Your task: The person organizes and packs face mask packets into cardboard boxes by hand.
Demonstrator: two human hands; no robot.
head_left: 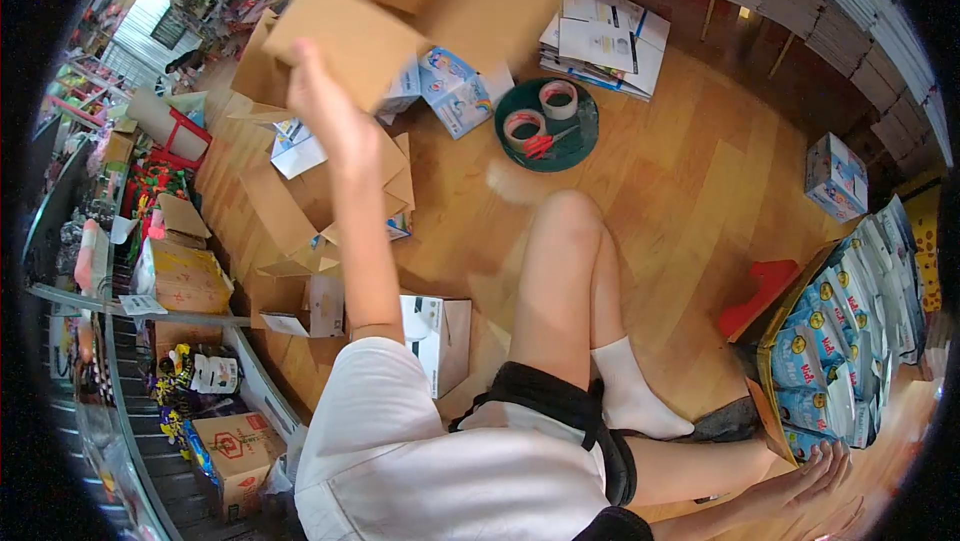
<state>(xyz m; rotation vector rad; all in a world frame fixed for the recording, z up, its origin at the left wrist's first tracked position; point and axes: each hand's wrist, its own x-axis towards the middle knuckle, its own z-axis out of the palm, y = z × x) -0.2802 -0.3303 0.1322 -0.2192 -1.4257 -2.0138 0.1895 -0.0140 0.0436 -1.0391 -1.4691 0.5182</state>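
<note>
My left hand (335,121) is raised and closed on a flap of an open brown cardboard box (350,41). The thumb lies along the flap's edge, and the box is blurred at the top of the view. At the lower right, my right hand (815,476) is open, its fingers stretched out at the lower edge of a carton of blue and white packets (820,341). Below the raised box stand other open cartons (280,206) and a printed blue and white box (455,91).
A dark green round tray (570,151) holds tape rolls (525,128) and red-handled scissors (541,144). Behind it lies a stack of white printed sheets (600,46). A small blue box (837,178) stands at right. Metal shelving (130,391) with goods lines the left.
</note>
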